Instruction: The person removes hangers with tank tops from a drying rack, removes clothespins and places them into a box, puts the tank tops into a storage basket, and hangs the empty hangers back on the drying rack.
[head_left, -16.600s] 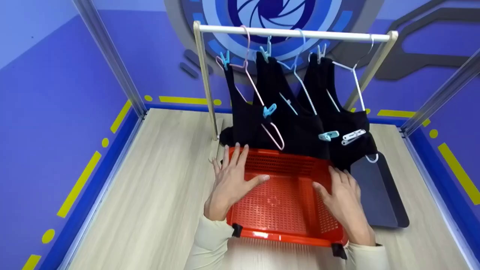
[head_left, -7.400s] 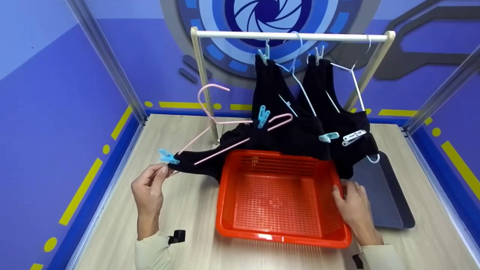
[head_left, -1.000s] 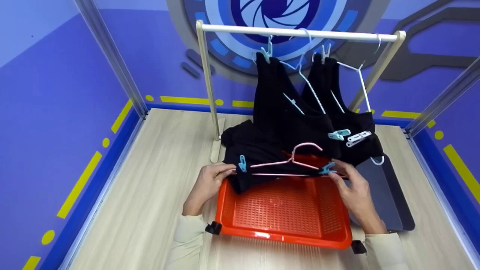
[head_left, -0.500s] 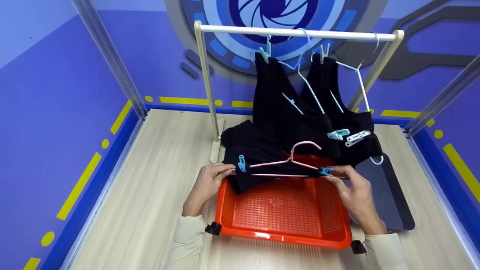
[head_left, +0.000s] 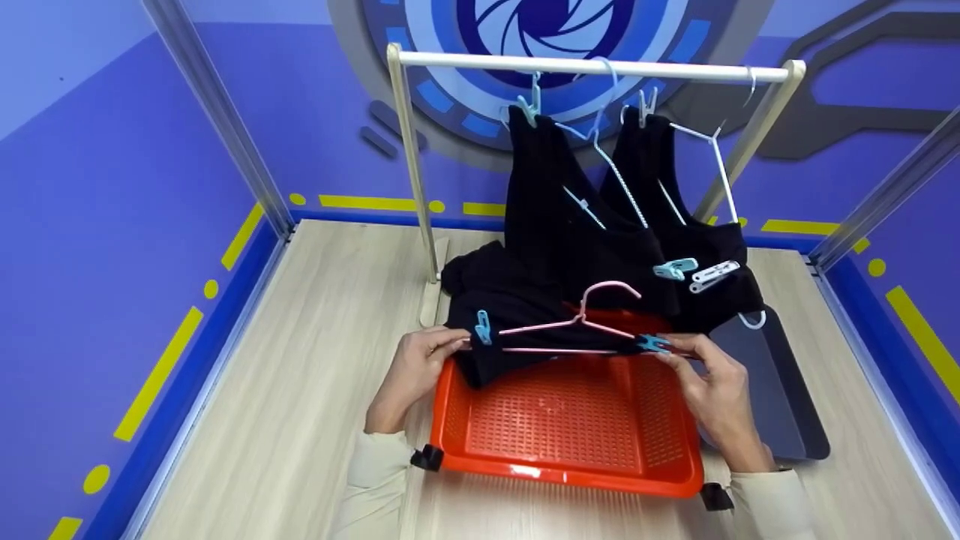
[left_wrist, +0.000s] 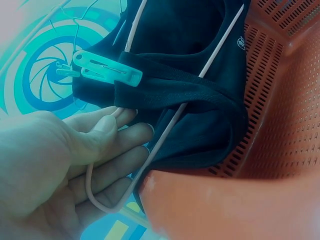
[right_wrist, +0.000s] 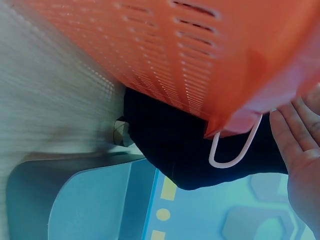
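Note:
A pink hanger (head_left: 581, 320) lies across the back of the red basket (head_left: 562, 481), its hook pointing up. A black sleeveless top (head_left: 517, 281) is on it, bunched at the left and partly over the basket. A blue clothespin (head_left: 482, 328) grips the strap at the left. My left hand (head_left: 412, 371) pinches the hanger's left end; the left wrist view shows the bent wire between thumb and fingers. At the right end, my right hand (head_left: 712, 382) pinches another blue clothespin (head_left: 652, 343) between thumb and forefinger. Its fingertips are out of the right wrist view.
Two more black tops (head_left: 566, 202) hang with clothespins from a wooden rack (head_left: 592, 66), on a blue hanger (head_left: 619, 176) and a white hanger (head_left: 721, 169). A dark grey tray (head_left: 772, 405) sits right of the basket. Blue panels (head_left: 112, 225) enclose the table.
The pink hanger with its top has come off the rack and lies over the basket. Over the last second the right fingers have closed on the right clothespin and turned it; the left hand stays still.

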